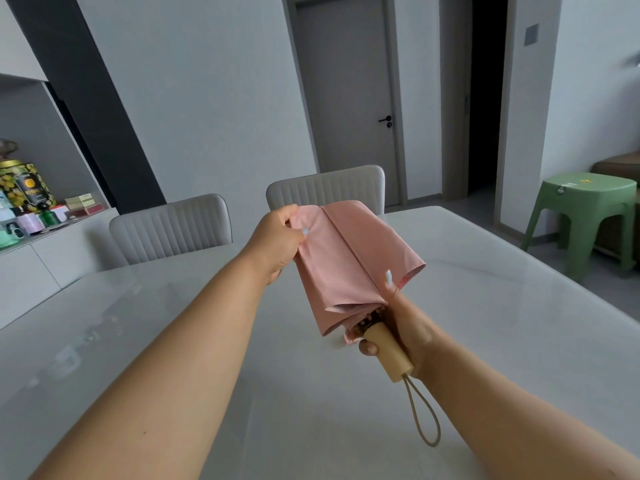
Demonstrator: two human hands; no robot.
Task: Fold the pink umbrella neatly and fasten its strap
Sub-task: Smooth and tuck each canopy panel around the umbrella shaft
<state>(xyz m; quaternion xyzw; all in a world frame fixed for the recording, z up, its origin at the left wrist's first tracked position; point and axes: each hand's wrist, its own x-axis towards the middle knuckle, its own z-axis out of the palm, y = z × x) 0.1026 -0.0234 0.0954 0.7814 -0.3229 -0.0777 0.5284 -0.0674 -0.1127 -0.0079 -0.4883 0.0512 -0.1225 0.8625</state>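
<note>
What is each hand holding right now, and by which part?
Right hand grips the pink umbrella by its wooden handle. Left hand pinches the canopy's far edge.

Right hand [403, 327] grips wooden handle [388, 351] of pink umbrella [346, 261] held above white table [485, 306], cord loop [424, 414] hanging below that grip, left hand [277, 240] pinching canopy fold at far end, beyond the handle.
</note>
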